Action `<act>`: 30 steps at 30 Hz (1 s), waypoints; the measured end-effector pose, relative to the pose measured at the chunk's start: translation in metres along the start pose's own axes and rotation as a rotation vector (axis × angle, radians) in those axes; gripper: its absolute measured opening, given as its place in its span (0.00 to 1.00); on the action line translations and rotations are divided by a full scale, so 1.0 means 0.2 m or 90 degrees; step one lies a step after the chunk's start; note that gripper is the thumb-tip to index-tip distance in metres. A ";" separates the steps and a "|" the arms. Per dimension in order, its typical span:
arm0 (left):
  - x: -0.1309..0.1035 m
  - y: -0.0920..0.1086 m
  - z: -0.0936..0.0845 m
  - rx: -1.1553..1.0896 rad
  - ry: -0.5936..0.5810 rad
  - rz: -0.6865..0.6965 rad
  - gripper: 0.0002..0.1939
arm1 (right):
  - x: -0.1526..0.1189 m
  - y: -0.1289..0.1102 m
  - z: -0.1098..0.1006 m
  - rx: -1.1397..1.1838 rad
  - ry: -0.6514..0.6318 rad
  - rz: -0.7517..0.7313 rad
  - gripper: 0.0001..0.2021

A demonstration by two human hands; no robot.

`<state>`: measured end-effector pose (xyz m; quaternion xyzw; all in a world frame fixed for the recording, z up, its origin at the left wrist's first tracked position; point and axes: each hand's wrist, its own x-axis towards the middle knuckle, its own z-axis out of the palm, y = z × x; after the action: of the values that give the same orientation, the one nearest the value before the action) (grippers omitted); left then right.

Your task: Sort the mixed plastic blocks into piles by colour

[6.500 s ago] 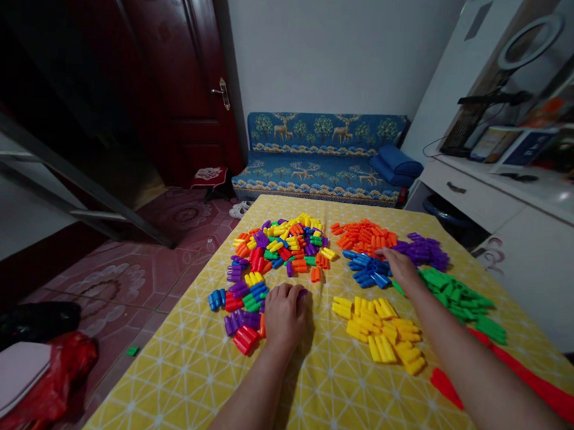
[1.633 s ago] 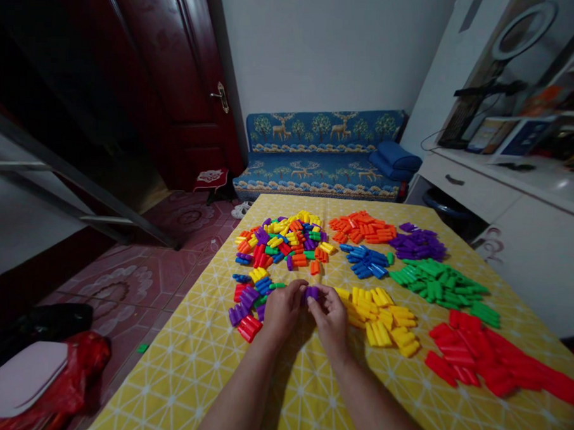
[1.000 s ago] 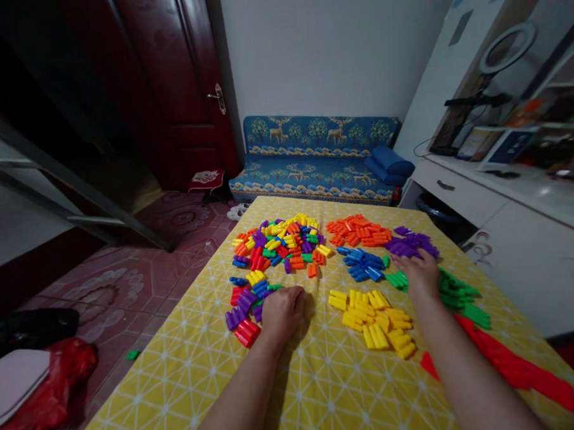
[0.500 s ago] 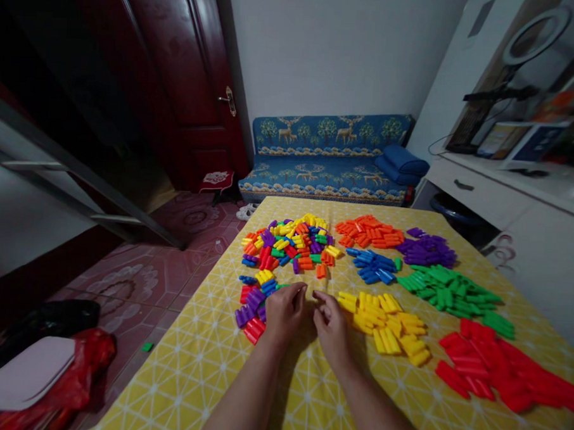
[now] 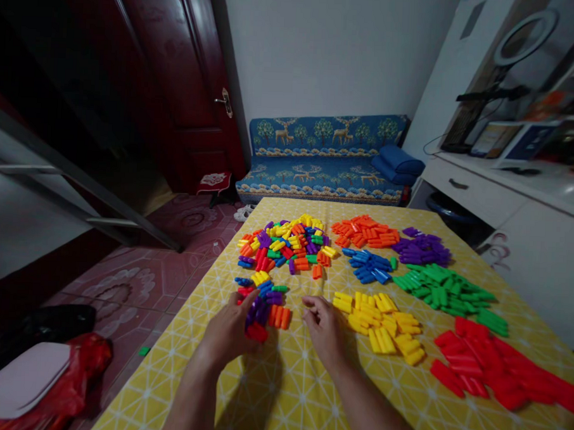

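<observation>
Head camera: the left hand (image 5: 224, 336) reaches over the near side of a small mixed group (image 5: 267, 289) of toy pieces on the left of the surface (image 5: 302, 393), which has a yellow cloth with white lines. Its grip is wide, the thumb and fingers spread around a red piece (image 5: 257, 332) and some purple pieces (image 5: 259, 310); whether it has hold of any of them, I cannot tell. An orange piece (image 5: 279, 317) lies just to the right of these.

The right hand (image 5: 326, 329) is near the left edge of the yellow pile (image 5: 382, 324). Its fingers are curled, and the grip is narrow, a slight gap showing between thumb and index fingertip.

Beyond the small group is a large mixed heap (image 5: 288, 243) of several colours. To its right are the orange pile (image 5: 365, 231) and, farther right, the purple pile (image 5: 423, 249). On the near side of the orange is the blue pile (image 5: 368, 264), with a small green piece (image 5: 394, 263) at its right end. The green pile (image 5: 445, 288) lies nearer than the purple, and the red pile (image 5: 480, 363) is at the near right. A patterned blue sofa (image 5: 320, 162) stands past the far edge.
</observation>
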<state>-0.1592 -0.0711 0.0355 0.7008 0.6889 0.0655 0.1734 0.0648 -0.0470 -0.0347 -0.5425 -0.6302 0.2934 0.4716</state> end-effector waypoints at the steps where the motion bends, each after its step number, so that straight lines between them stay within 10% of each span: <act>1: 0.01 0.03 0.04 0.006 0.014 0.012 0.50 | 0.00 0.00 0.00 0.012 0.000 0.001 0.12; 11: 0.25 0.33 0.17 0.012 0.073 0.132 0.36 | 0.01 0.06 0.04 0.107 -0.011 0.024 0.28; 30: 0.35 0.29 0.35 -0.445 0.194 0.262 0.18 | 0.05 0.10 0.02 0.126 0.044 0.004 0.29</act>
<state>-0.0790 -0.0114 -0.0213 0.7052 0.4887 0.4306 0.2802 0.0695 -0.0311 -0.0519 -0.5051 -0.5798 0.3368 0.5435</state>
